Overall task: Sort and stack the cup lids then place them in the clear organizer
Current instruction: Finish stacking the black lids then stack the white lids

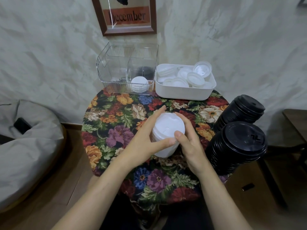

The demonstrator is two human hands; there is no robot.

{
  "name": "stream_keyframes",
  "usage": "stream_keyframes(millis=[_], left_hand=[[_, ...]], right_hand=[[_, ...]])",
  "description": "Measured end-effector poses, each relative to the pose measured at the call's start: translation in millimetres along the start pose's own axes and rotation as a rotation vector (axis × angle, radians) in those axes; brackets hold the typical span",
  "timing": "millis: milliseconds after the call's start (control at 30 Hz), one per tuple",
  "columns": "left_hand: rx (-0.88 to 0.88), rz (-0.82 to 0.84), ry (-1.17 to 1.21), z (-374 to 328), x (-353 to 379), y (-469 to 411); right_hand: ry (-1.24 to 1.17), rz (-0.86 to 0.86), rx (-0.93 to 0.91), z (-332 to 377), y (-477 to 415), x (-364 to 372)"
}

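Observation:
A tall stack of white lids [167, 130] stands on the flowered table, held from both sides. My left hand [146, 143] grips its left side, thumb across the front. My right hand [189, 143] grips its right side, thumb on the rim. The clear organizer [116, 63] sits at the back against the wall; its right compartment holds a short stack of white lids [139, 84] in front and black lids [143, 71] behind. A white bin [184, 92] to its right holds several loose white lids [194, 78].
Two tall stacks of black lids stand at the table's right edge, one near [239, 143] and one farther back [242, 108]. A grey beanbag [28, 143] lies on the floor to the left. A framed picture [127, 15] hangs on the wall.

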State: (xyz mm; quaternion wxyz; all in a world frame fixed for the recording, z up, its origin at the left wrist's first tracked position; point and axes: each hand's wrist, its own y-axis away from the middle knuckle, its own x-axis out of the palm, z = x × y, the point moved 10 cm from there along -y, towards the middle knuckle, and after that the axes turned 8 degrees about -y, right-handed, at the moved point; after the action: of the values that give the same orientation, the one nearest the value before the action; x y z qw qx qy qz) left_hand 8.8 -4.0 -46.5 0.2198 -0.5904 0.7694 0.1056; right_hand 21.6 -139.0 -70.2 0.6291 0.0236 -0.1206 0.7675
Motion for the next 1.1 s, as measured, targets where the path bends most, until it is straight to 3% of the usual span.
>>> stream_keyframes(millis=[300,667,1100], left_hand=[[0.001,0.081,0.191,19,8,7],[-0.018,-0.055,0.246,24,-2,-18],[-0.025,0.048,0.327,32,4,-12]], right_hand=[[0.092,0.028,-0.002,5,2,8],[0.082,-0.076,-0.058,15,-27,4],[0.105,-0.109,-0.047,5,-13,2]])
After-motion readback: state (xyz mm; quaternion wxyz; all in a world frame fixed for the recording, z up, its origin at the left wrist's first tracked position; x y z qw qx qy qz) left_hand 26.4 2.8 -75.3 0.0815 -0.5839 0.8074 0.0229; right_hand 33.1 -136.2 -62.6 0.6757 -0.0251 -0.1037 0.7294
